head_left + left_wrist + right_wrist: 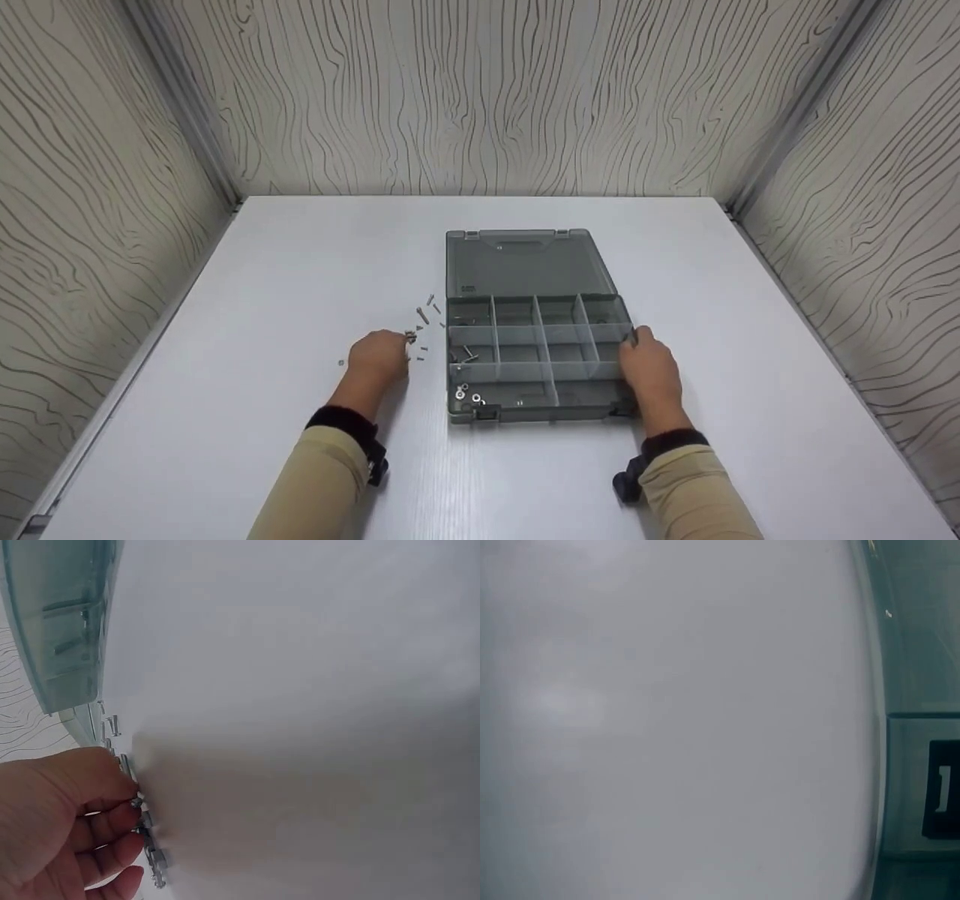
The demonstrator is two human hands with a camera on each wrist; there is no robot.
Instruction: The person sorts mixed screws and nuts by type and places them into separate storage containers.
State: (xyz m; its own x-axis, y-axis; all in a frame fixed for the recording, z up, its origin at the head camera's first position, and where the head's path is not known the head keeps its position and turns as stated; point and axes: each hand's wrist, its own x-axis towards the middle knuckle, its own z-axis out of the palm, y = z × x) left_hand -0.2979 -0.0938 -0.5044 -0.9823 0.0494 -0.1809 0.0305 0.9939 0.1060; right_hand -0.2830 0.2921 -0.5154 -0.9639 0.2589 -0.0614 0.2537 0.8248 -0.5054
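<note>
A grey plastic organizer box (525, 409) lies open in the middle of the white table, its lid (525, 262) folded flat behind it. Screws (466, 352) and washers (466, 391) lie in its left compartments. More small screws (424, 315) are scattered on the table left of the box. My left hand (407, 339) is at this pile, fingers curled, pinching one screw (136, 801) between thumb and fingertip. Other loose screws (156, 861) lie right by the fingers. My right hand (634, 339) grips the box's right wall, thumb on the rim.
Patterned walls (480, 97) close in the table (262, 285) at the back and both sides. A single small part (341, 363) lies left of my left hand. The right wrist view shows only bare table (667, 720), the box's edge (911, 765) and a black latch (941, 799).
</note>
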